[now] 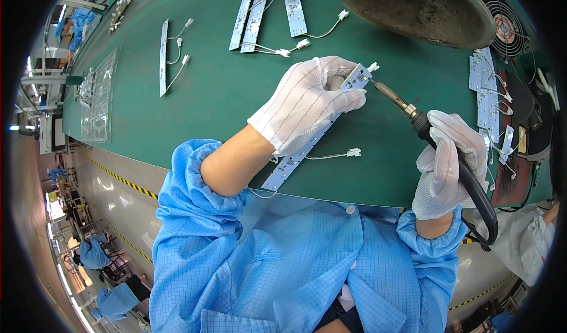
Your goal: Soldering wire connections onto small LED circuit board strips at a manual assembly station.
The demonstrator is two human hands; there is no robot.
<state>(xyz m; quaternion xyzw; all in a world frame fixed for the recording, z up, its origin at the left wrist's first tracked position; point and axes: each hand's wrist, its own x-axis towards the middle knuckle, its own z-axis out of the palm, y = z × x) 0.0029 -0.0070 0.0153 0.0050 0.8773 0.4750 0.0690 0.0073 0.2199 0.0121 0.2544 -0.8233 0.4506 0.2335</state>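
In the middle of the frame we see a slim LED strip board (289,169) slanting from lower left to upper right. We judge it light and fairly stiff, likely smooth under cloth, its small parts and solder points easily harmed. Its leads look soft and could tear at the joints, so we would take it by the long edges, clear of the white plug (353,152) and its wire. Our left gloved hand (313,103) grasps it near the upper end, thumb and fingers about the strip. To the right, our right gloved hand (452,165) is wrapped round the handle of a soldering iron (420,123), whose tip lies at the board's upper end; whether they touch, we cannot tell.

As for the surroundings, at far left a grey floor (118,167) carries yellow-and-black tape (133,185), with blue shapes beyond too small to make out. We work on a green tabletop (201,114): at left lies a clear plastic tray (99,114), then a narrow wired strip (163,58); at top centre, more LED boards (257,14); at upper right, a dark, stained hood (413,8) and a round fan (505,26) behind a wire guard; and along the right, a group of wired boards (487,91)
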